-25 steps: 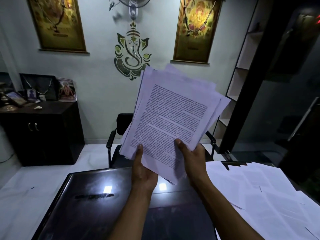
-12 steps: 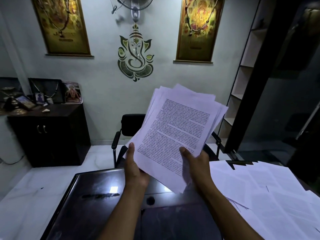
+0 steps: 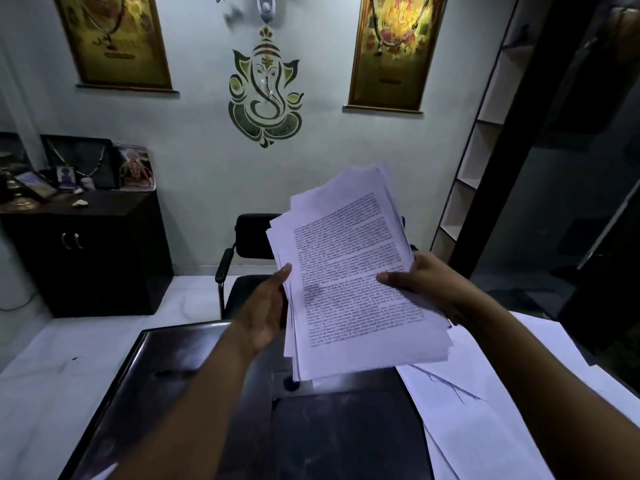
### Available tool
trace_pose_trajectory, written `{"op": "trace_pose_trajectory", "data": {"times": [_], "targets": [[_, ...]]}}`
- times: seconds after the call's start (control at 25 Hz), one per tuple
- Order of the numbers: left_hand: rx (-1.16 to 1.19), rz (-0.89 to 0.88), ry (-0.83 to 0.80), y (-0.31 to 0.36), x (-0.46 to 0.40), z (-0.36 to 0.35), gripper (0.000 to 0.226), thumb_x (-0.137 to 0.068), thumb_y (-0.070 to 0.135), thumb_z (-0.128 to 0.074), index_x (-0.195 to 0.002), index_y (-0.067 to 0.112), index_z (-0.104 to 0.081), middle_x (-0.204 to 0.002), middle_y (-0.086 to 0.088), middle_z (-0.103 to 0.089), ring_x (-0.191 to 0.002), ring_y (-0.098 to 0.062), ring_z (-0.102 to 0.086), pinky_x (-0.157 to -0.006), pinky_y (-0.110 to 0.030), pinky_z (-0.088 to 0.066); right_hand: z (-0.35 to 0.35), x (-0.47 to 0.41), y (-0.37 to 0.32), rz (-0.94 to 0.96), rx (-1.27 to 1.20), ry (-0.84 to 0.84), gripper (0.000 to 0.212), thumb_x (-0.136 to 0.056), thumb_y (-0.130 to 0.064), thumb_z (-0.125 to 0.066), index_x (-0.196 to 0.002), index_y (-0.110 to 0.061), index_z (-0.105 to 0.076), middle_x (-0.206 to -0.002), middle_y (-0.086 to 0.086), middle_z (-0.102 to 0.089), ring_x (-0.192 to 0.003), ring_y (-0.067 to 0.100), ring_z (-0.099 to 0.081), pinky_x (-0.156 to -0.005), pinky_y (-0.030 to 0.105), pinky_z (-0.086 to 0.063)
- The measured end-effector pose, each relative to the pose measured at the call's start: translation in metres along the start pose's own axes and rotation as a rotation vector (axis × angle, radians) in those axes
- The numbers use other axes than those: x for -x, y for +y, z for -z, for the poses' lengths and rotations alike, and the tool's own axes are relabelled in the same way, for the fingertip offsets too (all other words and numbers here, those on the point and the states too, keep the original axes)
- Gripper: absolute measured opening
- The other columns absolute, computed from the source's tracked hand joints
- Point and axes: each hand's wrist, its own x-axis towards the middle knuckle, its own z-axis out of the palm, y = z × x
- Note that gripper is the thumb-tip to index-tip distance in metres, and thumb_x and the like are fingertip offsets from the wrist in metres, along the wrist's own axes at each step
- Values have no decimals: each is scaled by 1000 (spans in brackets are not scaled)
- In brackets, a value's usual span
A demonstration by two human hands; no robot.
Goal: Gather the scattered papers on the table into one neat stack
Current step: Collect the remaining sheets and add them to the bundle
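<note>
I hold a sheaf of printed papers in the air above the dark glossy table. Its sheets are loosely aligned, with edges fanned at the top and left. My left hand grips the sheaf's left edge, thumb on the front. My right hand grips the right edge, thumb lying across the printed text. Several loose white sheets lie overlapping on the right side of the table, under my right forearm.
A black office chair stands behind the table's far edge. A dark cabinet with framed pictures sits at the left wall. White shelving and a dark pillar rise at the right. The floor is pale marble.
The sheaf has swung lower and rightward and turned more upright. My right hand shifted from its bottom edge to its right side, and my left hand now holds the left edge.
</note>
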Motion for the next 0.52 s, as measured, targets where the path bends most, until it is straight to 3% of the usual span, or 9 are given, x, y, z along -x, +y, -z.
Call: {"op": "trace_pose_trajectory", "data": {"times": [0.12,0.24,0.36,0.52], "targets": [[141,88,68,-50,4,-16,52,-85,36,-69,-130,11,-66,-125,-14,-71,-110,-34,-69,-91,-48,-56,-10,-3,-8,-38,77,-1,11,-92,-4,-72,-102,-6,-72,-84,-5,-80,-73,8,-75,-62,18,-56],[110,64,149,-73,7,-22,53,-78,35,-74,-126,13,-67,-119,-15,-74,-103,-35,-71,-81,-46,-59,-15,0,-1,-106,57,-43,14,-93,-8,-72,-106,-7,-71,-94,1,-80,-79,12,-77,-64,20,-58],[220,20,171,-67,5,-11,46,-86,30,-70,-127,10,-66,-117,-17,-74,-95,-32,-74,-72,-42,-62,-10,4,2,-122,42,-149,17,-94,-9,-71,-111,-10,-71,-102,0,-80,-87,14,-77,-70,22,-59],[292,45,166,-85,10,-24,52,-80,41,-76,-124,15,-67,-113,-14,-75,-96,-32,-74,-81,-46,-59,-15,-1,-4,-95,224,-120,11,-95,-10,-70,-106,-11,-70,-101,6,-79,-83,12,-76,-70,24,-60]]}}
